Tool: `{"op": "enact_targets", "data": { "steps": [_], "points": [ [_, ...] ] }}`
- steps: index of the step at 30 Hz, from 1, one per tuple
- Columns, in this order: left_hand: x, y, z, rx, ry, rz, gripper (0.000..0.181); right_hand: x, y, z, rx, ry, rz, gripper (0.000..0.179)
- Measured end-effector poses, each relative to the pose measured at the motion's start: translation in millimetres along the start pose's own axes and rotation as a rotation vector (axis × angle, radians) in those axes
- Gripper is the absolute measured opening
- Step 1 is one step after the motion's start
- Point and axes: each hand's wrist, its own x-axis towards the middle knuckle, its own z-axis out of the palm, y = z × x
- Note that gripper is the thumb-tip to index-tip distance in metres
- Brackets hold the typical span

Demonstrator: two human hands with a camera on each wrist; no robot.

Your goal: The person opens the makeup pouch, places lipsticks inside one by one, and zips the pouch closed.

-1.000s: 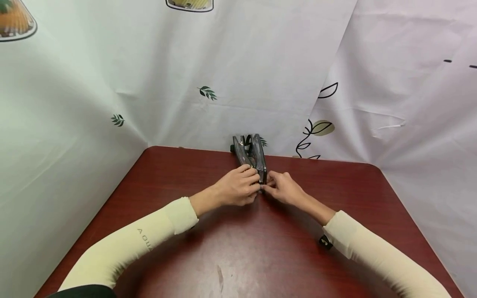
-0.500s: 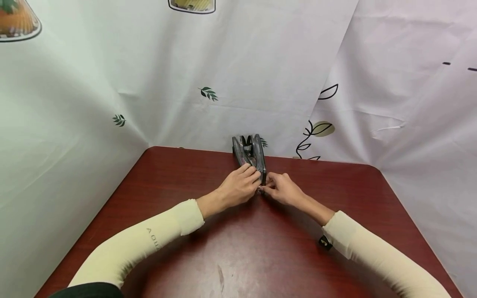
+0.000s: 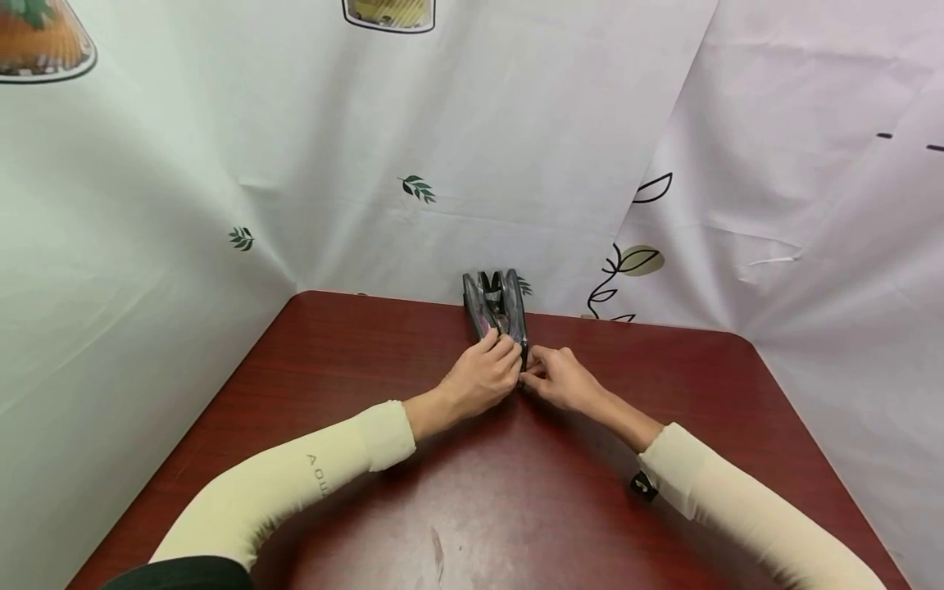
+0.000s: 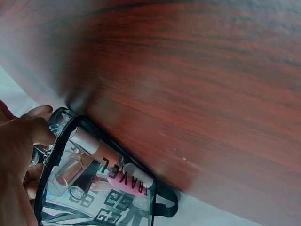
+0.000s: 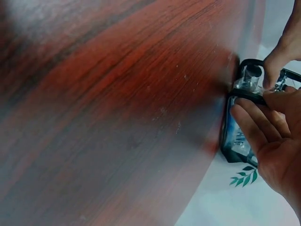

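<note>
A clear zip pouch (image 3: 515, 305) with black trim stands at the table's far edge, its two sides spread apart at the far end. In the left wrist view, the pouch (image 4: 113, 200) bears the word TRAVEL and holds several small bottles and tubes, one bottle (image 4: 124, 183) pink. My left hand (image 3: 483, 377) grips the pouch's near end with bent fingers, beside a metallic zipper part (image 4: 45, 153). At the near right corner, my right hand (image 3: 566, 381) pinches the black edge between thumb and fingers. Fingertips of both hands are partly hidden.
The dark red wooden table (image 3: 457, 500) stretches toward me. White printed cloth (image 3: 516, 147) hangs behind and at both sides, close to the far edge. A small black object (image 3: 643, 485) is at the right sleeve cuff.
My left hand has shifted slightly right, closer to the right hand, along the pouch's near end. The right hand stays almost in place. The whole view has tilted a little.
</note>
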Motion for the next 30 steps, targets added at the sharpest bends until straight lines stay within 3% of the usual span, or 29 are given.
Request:
{"op": "enact_targets", "data": {
  "steps": [8,14,24,30],
  "points": [
    [-2.0,-3.6,0.4,-0.041,-0.022,0.035,0.012,-1.2,3,-1,0.005,0.002,-0.013,0.01],
    [-3.8,-14.1,0.7,-0.082,-0.009,0.141,0.009,-0.9,6,-3,0.011,0.003,-0.029,0.009],
    [-5.0,-20.8,5.6,-0.116,0.078,0.251,0.012,-3.6,7,-3,0.021,-0.011,-0.029,0.005],
    [-6.3,-28.6,5.2,-0.144,0.012,0.285,0.008,-2.8,7,-3,0.024,-0.027,-0.024,0.004]
  ]
}}
